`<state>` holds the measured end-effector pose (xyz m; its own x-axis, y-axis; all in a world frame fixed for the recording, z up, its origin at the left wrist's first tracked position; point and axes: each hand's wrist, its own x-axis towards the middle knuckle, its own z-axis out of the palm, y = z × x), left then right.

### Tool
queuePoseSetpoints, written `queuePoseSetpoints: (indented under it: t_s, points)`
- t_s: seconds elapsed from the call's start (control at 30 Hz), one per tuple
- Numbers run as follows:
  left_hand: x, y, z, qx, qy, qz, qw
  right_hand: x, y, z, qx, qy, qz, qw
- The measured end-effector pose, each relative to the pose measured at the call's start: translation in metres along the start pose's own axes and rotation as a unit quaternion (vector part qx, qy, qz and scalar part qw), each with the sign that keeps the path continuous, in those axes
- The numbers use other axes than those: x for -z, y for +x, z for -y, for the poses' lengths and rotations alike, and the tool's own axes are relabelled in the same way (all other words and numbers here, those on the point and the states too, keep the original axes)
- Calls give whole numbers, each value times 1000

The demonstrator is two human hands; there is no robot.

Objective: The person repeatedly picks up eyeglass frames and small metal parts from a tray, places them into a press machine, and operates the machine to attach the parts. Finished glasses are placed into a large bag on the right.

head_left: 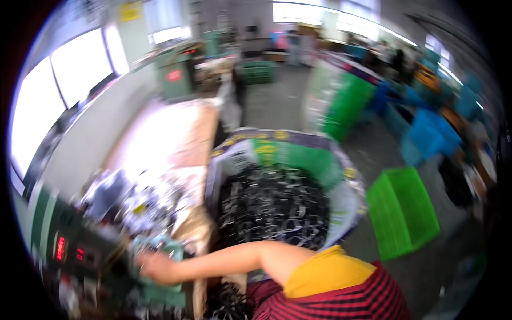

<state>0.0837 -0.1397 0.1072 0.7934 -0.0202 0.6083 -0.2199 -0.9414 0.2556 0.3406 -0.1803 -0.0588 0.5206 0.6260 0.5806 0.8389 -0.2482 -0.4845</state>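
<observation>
My right hand (159, 267) reaches across to the left, the bare forearm coming out of a yellow sleeve (326, 271). It is over a pale green part (173, 250) of a bench machine, beside a dark control box (74, 253) with red lit displays. Motion smears the fingers, so neither their pose nor anything in them can be made out. Next to the hand, a heap of shiny silvery and clear pieces (141, 205) covers the near end of the bench. My left hand is out of view.
A large open woven sack (354, 184) holds many black ring-like or strip-like pieces (272, 205). Right of it stands a bright green crate (402, 213). Farther back are another green-and-white sack (341, 98), a dark green crate (258, 72) and blue bins (432, 130). The bench (186, 138) runs away along the windows.
</observation>
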Motion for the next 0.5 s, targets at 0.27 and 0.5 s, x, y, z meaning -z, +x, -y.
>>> queuePoseSetpoints:
  t_s: [0.27, 0.5]
  points:
    - [-51, -45, -3, 20, 10, -169, 985, -2, 20, 5, -24, 24, -113, 993]
    - [-59, -43, 1, 39, 13, -179, 983, 14, -4, 18, -215, 332, -184, 900]
